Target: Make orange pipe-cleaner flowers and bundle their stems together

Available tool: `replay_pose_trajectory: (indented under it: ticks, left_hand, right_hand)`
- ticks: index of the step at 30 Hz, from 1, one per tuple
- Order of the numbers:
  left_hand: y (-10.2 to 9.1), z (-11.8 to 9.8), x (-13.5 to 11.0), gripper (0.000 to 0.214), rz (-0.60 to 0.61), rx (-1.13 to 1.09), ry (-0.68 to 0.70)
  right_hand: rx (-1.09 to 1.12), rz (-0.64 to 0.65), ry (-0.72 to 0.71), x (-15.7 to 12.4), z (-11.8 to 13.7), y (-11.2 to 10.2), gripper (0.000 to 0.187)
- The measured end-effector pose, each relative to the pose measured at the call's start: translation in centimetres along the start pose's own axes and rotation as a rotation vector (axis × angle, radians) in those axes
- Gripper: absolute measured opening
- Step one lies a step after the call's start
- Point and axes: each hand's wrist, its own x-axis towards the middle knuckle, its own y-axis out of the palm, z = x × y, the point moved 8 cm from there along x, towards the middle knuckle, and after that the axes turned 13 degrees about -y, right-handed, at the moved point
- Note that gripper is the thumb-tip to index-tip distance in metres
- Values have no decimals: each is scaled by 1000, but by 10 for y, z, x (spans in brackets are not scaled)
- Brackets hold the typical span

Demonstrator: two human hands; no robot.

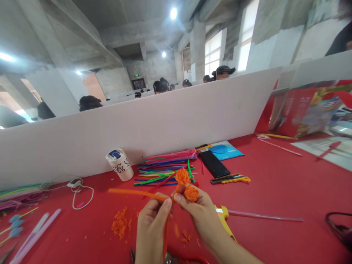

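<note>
My left hand (156,220) pinches an orange pipe cleaner (134,191), whose free end sticks out to the left. Another orange length hangs down beside that wrist. Close against it, my right hand (196,205) grips a piece with two fluffy orange pompom-like balls (183,176), one upright and one leaning right over the fingers. The two hands almost touch at the thumbs. Orange fluff clippings (120,223) lie on the red table left of my hands. Partly hidden behind my right forearm is a yellow glue gun (224,216) with a clear glue stick (265,216) in it.
A white cup (120,165) stands by the white partition (176,121). Coloured pipe cleaners (156,172), a black phone (214,164) and a yellow cutter knife (231,179) lie ahead. A white cable (82,198) and glue sticks (38,234) are leftward. People sit beyond the partition.
</note>
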Motion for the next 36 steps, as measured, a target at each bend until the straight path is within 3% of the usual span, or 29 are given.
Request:
replay_pose_trajectory:
  ticks: [4, 8, 12, 15, 17, 26, 36]
  left_hand:
    - [10, 22, 0, 18, 232, -248, -388]
    - [19, 28, -6, 18, 361, -317, -520]
    - [16, 19, -1, 19, 293, -237, -341]
    - [9, 8, 5, 17, 163, -161, -134]
    - [8, 7, 7, 16, 125, -135, -77]
    - [15, 22, 12, 16, 247, -345, -299]
    - [11, 24, 17, 15, 193, -246, -163]
  right_hand:
    - [148, 136, 114, -5, -7, 13, 23]
    - [150, 163, 159, -7, -10, 14, 24]
    - [139, 169, 126, -3, -8, 14, 22]
    - [61, 78, 78, 4, -5, 5, 21]
    - [16, 50, 79, 7, -5, 0, 23]
    - [-180, 122, 152, 13, 2, -4, 25]
    - [-91, 242, 131, 14, 0, 8, 13]
